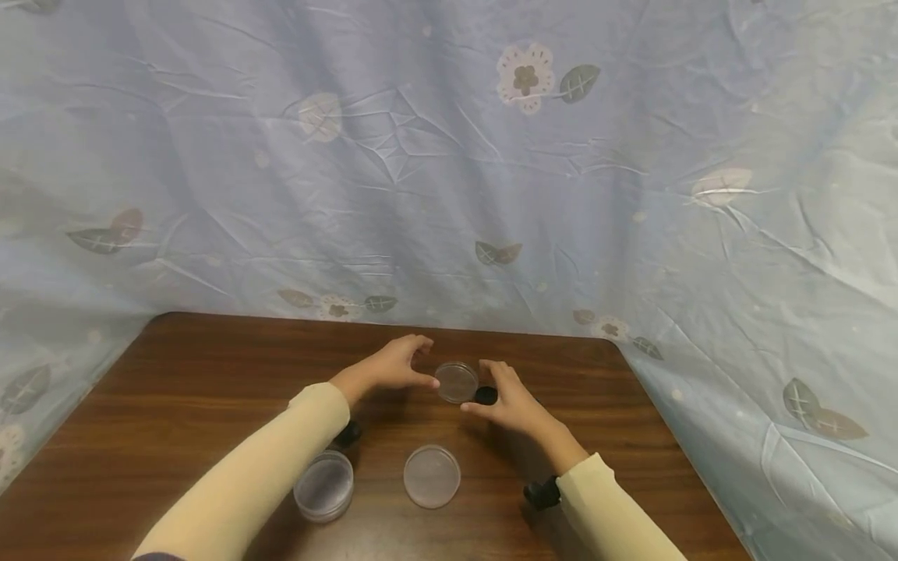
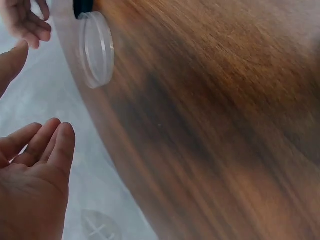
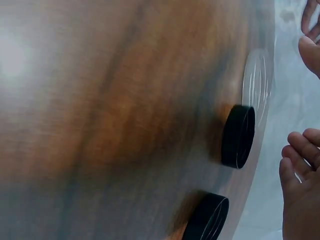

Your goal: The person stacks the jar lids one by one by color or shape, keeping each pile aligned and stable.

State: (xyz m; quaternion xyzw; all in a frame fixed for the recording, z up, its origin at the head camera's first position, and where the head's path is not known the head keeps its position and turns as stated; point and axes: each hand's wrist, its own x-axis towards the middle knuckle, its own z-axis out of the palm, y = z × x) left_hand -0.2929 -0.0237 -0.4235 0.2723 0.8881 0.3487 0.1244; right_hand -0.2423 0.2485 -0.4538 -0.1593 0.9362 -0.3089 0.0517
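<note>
I'm sweeping all three views right now and I can read no text, label, brand, number or sign, not on the clear round dishes (image 1: 456, 382), the black round lids (image 3: 237, 137), the wooden tabletop (image 1: 231, 374) or the flower-printed cloth (image 1: 435, 210).

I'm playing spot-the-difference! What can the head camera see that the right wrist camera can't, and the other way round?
Only the head view: the left sleeve, right sleeve, a clear dish by the left sleeve, and another clear dish between the forearms.

Only the right wrist view: a second black round piece; I can't make it out from the head.

Both: left hand, right hand, the far clear dish, one black round piece beside it, table and cloth.
</note>
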